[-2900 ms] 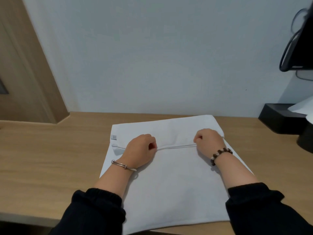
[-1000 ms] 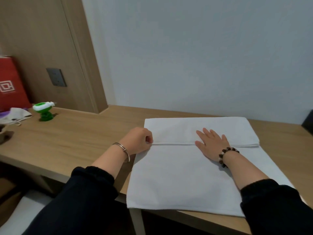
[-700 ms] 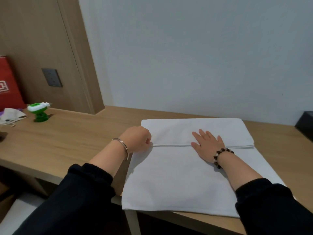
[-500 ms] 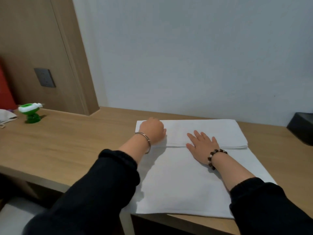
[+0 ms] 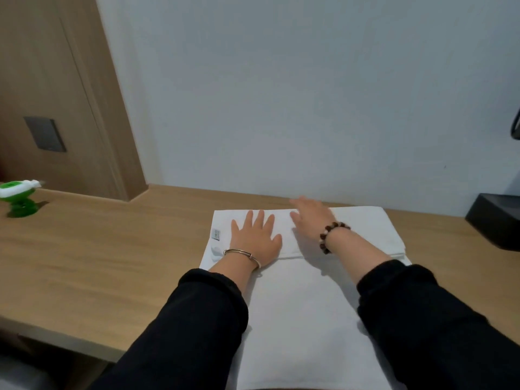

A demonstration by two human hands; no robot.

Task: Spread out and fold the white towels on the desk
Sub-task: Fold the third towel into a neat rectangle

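Observation:
A white towel (image 5: 304,305) lies flat on the wooden desk (image 5: 98,263), its far part folded back toward me into a band with a straight near edge. My left hand (image 5: 254,237) lies flat, fingers spread, on the left end of that folded band, beside a small label at the towel's left edge. My right hand (image 5: 311,216) is open over the middle of the band, fingers pointing to the far left, slightly blurred. Neither hand holds anything. The towel's near edge hangs at the desk's front edge between my sleeves.
A green and white small object (image 5: 18,199) stands at the far left of the desk. A black box (image 5: 498,223) sits at the right by the wall. A wooden panel with a dark switch plate (image 5: 45,133) rises at the left. The desk's front edge runs near me.
My left hand has opened from a fist and now lies flat on the folded band. My right hand has moved from the fold's near edge farther up onto the band.

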